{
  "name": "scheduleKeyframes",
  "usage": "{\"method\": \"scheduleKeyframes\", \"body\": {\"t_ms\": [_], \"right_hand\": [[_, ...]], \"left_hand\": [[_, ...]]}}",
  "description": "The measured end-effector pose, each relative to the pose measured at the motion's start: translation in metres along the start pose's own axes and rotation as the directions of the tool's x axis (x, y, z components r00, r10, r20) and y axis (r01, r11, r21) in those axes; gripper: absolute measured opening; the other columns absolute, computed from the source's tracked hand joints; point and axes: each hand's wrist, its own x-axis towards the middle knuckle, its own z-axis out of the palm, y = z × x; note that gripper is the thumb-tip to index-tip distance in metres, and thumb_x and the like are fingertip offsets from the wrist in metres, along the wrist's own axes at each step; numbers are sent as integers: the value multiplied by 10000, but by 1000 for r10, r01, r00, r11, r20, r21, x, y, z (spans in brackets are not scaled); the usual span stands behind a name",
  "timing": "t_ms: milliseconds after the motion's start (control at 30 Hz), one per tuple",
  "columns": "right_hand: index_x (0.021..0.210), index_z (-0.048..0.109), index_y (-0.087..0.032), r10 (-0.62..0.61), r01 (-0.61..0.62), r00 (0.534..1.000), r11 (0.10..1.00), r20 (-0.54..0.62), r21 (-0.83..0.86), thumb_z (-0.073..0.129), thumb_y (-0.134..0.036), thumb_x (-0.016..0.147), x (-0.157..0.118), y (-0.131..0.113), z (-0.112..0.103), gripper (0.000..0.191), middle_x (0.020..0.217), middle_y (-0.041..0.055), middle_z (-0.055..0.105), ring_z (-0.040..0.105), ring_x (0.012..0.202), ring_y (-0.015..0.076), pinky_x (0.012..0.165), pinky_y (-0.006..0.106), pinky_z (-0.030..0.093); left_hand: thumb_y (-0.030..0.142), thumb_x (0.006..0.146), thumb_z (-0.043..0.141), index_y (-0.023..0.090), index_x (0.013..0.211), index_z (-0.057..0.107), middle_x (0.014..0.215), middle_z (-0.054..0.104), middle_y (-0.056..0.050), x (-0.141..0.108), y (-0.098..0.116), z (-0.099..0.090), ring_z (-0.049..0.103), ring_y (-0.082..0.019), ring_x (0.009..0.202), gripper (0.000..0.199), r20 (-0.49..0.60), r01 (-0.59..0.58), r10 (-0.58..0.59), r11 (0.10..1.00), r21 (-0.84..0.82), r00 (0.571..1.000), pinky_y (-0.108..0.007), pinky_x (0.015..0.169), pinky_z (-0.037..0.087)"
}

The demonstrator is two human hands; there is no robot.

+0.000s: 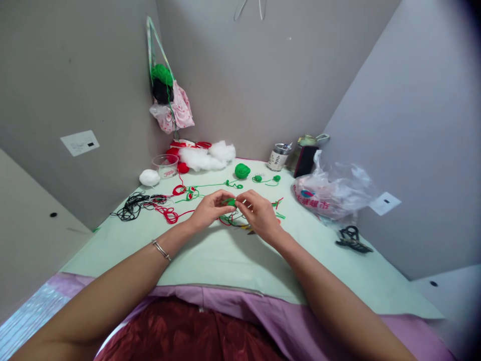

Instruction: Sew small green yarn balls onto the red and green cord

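Note:
Just above the middle of the table, my left hand [211,206] pinches a small green yarn piece [230,202] between thumb and fingers. My right hand [257,210] closes its fingertips on the right side of the same piece, so the hands almost meet. Its exact shape is mostly covered by my fingers. Under and behind the hands lie dark and red yarn strands, partly hidden. A green yarn ball [242,171] rests beyond them, with two smaller green pieces [267,178] joined by a strand to its right.
Tangled black yarn [131,205] and red yarn [170,214] lie left, near a white yarn ball [149,177] and clear plastic cup [165,166]. White stuffing [206,156] sits behind. On the right are a can [278,158], a plastic bag [326,190] and a black claw clip [353,239].

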Motion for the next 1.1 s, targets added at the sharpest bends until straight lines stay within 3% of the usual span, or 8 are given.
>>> {"method": "scheduleKeyframes", "body": {"t_ms": [200,333,400,533,667,833,1000,1100], "right_hand": [[835,608,-200,136,-43,963,929,-233,367,611,-377,860,12,-9,-27,178,831,34,628,557,652,128,556,253,422],[814,492,-226,331,-236,943,721,-25,651,649,-492,809,24,-2,-68,309,727,3,599,551,540,119,471,245,395],[779,486,-233,353,-217,933,705,-69,675,691,-454,774,28,5,-96,302,622,-29,498,547,537,126,518,270,424],[677,458,-267,181,66,846,898,-502,435,629,-427,819,25,20,-169,274,546,-29,368,529,577,156,573,317,400],[679,566,-299,-50,83,750,996,-659,19,374,-609,909,13,24,-218,432,502,45,447,612,681,242,552,358,319],[937,655,-299,103,-28,747,992,-656,124,504,-587,887,16,14,-181,329,672,78,599,639,769,238,565,336,373],[917,673,-239,169,-11,927,905,-334,425,637,-347,859,18,4,-95,128,800,47,646,554,582,130,545,294,405],[907,719,-227,-42,63,984,991,-172,120,617,-292,877,10,-1,-58,125,817,44,621,558,677,150,615,296,418]], "left_hand": [[330,685,789,147,873,620,829,631,-18,-2,3,2,584,-138,774,313,41,32,-34,998,63,999,-287,733,459],[338,707,765,150,915,622,841,636,-22,-1,2,-3,586,-134,774,315,72,56,-58,998,38,996,-292,726,466],[323,723,750,154,929,627,861,636,-25,0,0,-9,588,-133,786,293,91,39,-43,998,50,995,-295,736,467],[279,734,723,167,906,647,858,624,-29,1,-2,-19,580,-142,790,219,104,-2,-20,980,200,994,-299,724,473],[294,733,713,171,893,662,805,608,-24,1,1,-22,570,-141,738,209,127,-15,-13,975,223,992,-291,662,473],[316,728,742,164,984,662,835,636,-32,1,8,-21,597,-132,726,308,182,106,-115,993,57,977,-286,664,481],[346,787,721,197,1086,660,1036,657,-57,0,12,-20,625,-151,901,339,188,136,-130,991,-19,974,-331,878,488],[380,832,676,215,1111,659,1140,644,-67,-1,12,-20,623,-160,965,325,161,118,-113,993,-24,980,-350,946,462]]}}
